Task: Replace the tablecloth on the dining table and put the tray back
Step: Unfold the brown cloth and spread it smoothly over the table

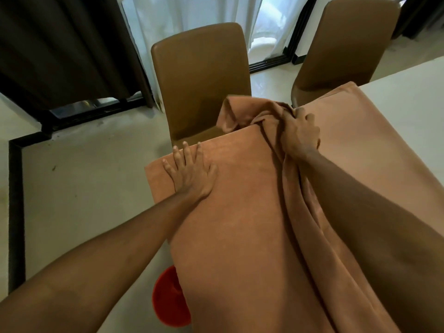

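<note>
Terracotta-brown fabric tablecloth (240,212) covers the near end of the white dining table (408,104). Left hand (192,174) at 9 o'clock, fingers spread, pressed flat on it. Right hand (300,135) at 1 o'clock, fingers closed around a bunched fold. Tan padded chair (199,80) at 12.

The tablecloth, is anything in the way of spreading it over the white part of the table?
Nothing visible blocks it. The bare table beside the tablecloth shows nothing lying on it. The right hand grips a bunched fold, and the left hand presses flat on the cloth.
</note>
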A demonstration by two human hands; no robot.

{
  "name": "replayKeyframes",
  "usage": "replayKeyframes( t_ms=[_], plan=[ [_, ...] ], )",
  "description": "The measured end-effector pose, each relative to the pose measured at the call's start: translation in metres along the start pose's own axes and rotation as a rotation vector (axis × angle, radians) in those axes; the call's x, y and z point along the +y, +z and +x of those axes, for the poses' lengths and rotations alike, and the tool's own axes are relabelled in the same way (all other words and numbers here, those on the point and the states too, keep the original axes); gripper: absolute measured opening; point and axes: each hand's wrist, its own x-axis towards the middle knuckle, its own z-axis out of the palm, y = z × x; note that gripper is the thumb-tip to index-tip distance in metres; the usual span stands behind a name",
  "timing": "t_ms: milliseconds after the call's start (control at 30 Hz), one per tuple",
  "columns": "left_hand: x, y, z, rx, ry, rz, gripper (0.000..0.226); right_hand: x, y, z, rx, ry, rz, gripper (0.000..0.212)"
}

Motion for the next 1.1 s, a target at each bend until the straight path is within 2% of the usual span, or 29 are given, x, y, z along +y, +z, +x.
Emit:
replayKeyframes(
  t_ms=[33, 100, 167, 200, 300, 400, 467, 567, 633, 700, 767, 833, 867, 933, 1100],
  plan=[
    [0.005, 0.000, 0.000, 0.002, -0.026, -0.010, 0.076, 0.006, 0.000, -0.006, 0.010, -0.050, 0.049, 0.041],
    [0.019, 0.001, 0.002, 0.031, -0.062, -0.051, 0.078, 0.004, 0.002, -0.024, -0.098, -0.232, 0.074, 0.052],
    [0.042, 0.004, 0.003, 0.078, 0.028, -0.050, 0.082, -0.005, 0.011, -0.039, -0.293, -0.305, 0.035, 0.056],
    [0.056, 0.006, 0.003, 0.084, 0.106, -0.047, 0.082, -0.010, 0.016, -0.044, -0.328, -0.297, 0.026, 0.054],
    [0.099, 0.018, 0.004, 0.057, 0.266, -0.091, 0.072, -0.014, 0.018, -0.046, -0.287, -0.273, 0.025, 0.056],
    [0.122, 0.029, 0.011, 0.030, 0.178, -0.079, 0.067, 0.008, 0.016, -0.031, -0.239, -0.361, -0.030, 0.049],
    [0.122, 0.032, 0.016, 0.032, 0.106, -0.056, 0.071, 0.035, 0.014, -0.014, -0.218, -0.263, 0.012, 0.047],
    [0.122, 0.034, 0.016, 0.043, 0.110, 0.001, 0.076, 0.080, 0.002, 0.009, -0.210, -0.052, -0.110, 0.036],
    [0.124, 0.033, 0.014, 0.049, 0.111, 0.022, 0.078, 0.092, -0.009, 0.011, -0.187, 0.022, -0.109, 0.033],
    [0.126, 0.034, 0.014, 0.042, 0.093, 0.021, 0.079, 0.084, -0.010, -0.003, -0.135, -0.076, -0.058, 0.040],
    [0.127, 0.033, 0.015, 0.039, 0.088, 0.024, 0.079, 0.065, -0.002, -0.022, -0.064, -0.312, -0.077, 0.046],
    [0.128, 0.034, 0.014, 0.048, 0.089, 0.025, 0.078, 0.041, 0.010, -0.033, -0.112, -0.483, -0.099, 0.051],
    [0.127, 0.035, 0.013, 0.051, 0.086, 0.024, 0.078, 0.030, 0.017, -0.034, -0.166, -0.511, -0.102, 0.053],
    [0.127, 0.037, 0.014, 0.057, 0.084, 0.017, 0.077, 0.025, 0.028, -0.025, -0.237, -0.438, -0.112, 0.056],
    [0.124, 0.037, 0.017, 0.067, 0.085, 0.027, 0.078, 0.068, 0.024, 0.025, -0.267, -0.058, -0.176, 0.059]
  ],
)
